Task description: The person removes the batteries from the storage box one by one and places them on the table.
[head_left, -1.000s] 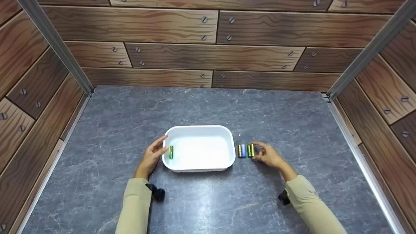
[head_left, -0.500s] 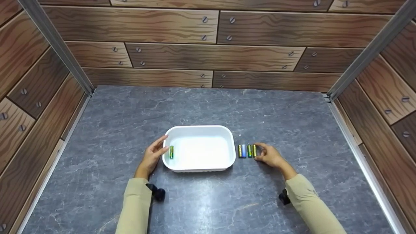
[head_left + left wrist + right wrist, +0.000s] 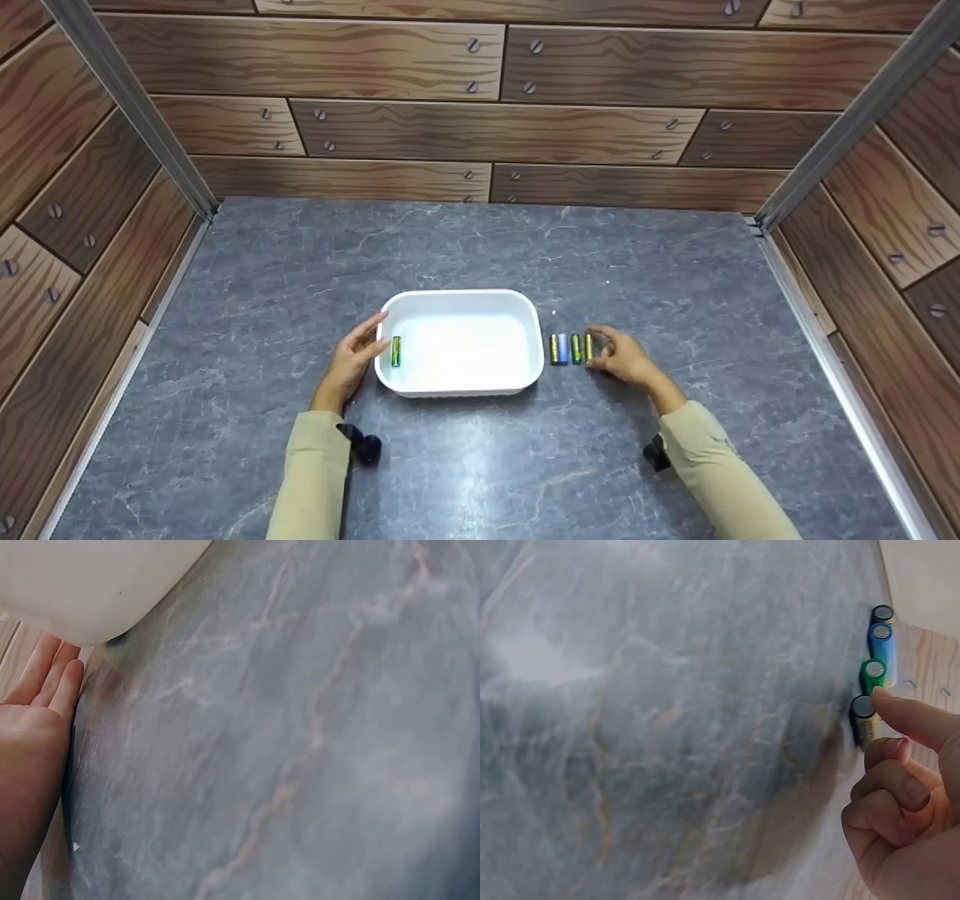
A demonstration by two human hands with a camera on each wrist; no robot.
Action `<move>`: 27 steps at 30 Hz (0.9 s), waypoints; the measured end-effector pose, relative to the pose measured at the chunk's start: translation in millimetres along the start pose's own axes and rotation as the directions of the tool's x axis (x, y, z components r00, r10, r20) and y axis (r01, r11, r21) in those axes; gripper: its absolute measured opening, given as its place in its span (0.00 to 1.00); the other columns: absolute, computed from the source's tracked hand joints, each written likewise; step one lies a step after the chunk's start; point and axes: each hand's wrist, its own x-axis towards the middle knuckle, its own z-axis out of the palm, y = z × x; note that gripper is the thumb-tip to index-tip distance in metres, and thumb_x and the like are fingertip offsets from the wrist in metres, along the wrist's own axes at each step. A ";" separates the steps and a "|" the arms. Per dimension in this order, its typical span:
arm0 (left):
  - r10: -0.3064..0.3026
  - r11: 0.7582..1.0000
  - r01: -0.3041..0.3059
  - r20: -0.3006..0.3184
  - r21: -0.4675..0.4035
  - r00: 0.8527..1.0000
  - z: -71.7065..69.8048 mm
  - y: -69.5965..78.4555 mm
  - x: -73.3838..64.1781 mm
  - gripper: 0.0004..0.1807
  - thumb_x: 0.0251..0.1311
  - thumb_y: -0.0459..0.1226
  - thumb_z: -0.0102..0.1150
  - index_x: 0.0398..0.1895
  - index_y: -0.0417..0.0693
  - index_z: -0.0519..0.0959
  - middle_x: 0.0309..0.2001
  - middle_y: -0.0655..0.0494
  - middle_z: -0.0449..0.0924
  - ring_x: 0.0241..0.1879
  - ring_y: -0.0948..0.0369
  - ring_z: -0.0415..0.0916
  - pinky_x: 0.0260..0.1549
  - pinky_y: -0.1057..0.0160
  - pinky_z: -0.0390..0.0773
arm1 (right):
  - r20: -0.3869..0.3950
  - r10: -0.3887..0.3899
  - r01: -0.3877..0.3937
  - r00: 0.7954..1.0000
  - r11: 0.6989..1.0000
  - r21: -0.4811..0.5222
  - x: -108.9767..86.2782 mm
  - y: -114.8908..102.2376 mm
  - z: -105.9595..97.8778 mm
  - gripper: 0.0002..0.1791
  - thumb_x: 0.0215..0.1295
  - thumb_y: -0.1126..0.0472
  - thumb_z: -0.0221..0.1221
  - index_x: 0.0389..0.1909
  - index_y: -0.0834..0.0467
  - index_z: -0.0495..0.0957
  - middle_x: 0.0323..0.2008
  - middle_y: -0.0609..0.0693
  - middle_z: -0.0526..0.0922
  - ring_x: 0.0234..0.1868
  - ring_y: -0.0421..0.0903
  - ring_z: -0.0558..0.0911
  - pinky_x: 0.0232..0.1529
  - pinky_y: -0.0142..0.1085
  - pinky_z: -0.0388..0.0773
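A white plastic tray [image 3: 465, 393] sits mid-table, and my left hand [image 3: 352, 360] holds its left rim, thumb lapping over the edge. The left wrist view shows that hand [image 3: 34, 727] with fingers extended beside the tray's outer wall [image 3: 97, 585]. One green battery [image 3: 396, 351] lies inside the tray near its left end. To the right of the tray, my right hand [image 3: 622, 360] pinches the rightmost battery [image 3: 589, 351] by its two ends. A green battery [image 3: 576, 349], a blue battery [image 3: 562, 349] and a dark-and-gold battery [image 3: 553, 349] lie to its left, parallel.
Grey marbled tabletop [image 3: 450, 240] spreads around the tray. Wood-patterned walls [image 3: 480, 127] close off the back and both sides, with metal posts [image 3: 142, 112] at the corners. A small white speck [image 3: 553, 312] lies just behind the batteries.
My right hand has shifted the rightmost battery slightly right, opening a gap from the green one. The left hand and the tray have stayed in place.
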 end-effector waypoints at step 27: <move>-0.012 0.999 0.012 -0.011 -0.041 1.000 1.5 1.0 -0.3 0.26 0.60 0.25 0.56 0.64 0.30 0.68 0.68 0.30 0.64 0.59 0.65 0.72 0.55 0.77 0.73 | -0.095 -0.218 0.221 0.971 0.975 0.026 -2.4 -77.1 27.0 0.22 0.58 0.68 0.63 0.54 0.70 0.75 0.19 0.53 0.75 0.18 0.32 0.65 0.20 0.24 0.63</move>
